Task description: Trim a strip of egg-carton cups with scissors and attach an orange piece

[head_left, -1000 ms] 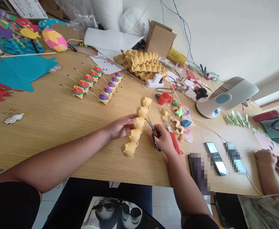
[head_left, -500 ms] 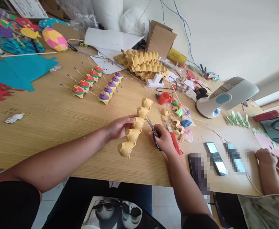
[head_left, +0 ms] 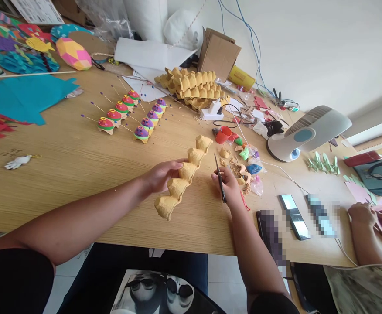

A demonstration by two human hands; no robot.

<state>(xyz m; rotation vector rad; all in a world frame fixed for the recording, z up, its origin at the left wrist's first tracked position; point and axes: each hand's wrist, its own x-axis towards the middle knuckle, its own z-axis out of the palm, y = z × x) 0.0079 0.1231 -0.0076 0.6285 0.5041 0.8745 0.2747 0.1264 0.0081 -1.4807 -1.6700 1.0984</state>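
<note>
The left grip [head_left: 163,176] is closed on a yellow, five-cupped strip of moulded-pulp egg carton [head_left: 187,172], thumb at the middle cup; the strip slants above a light wood-grained counter [head_left: 80,163], just to the right of that grip's wrist. The right grip [head_left: 229,187] is wrapped round the black-handled, slim-bladed metal scissors [head_left: 222,186], their tip pointing away from the person, near the strip but apart from it.

Beyond the left grip and a little to its left stand a row of red-and-green painted domes [head_left: 121,107] and a row of purple-and-green painted domes [head_left: 152,116]. Farther beyond both grips lies a stack of yellow pulp egg cartons [head_left: 194,83]. Directly beyond the right grip is a small red cup [head_left: 223,134]; to its right sits a blue plastic-wrapped lump [head_left: 254,169], and past that a white, curved fan [head_left: 304,135]. Well to the right of the right grip, another person's hands [head_left: 363,214] rest by pink paper [head_left: 357,192].
</note>
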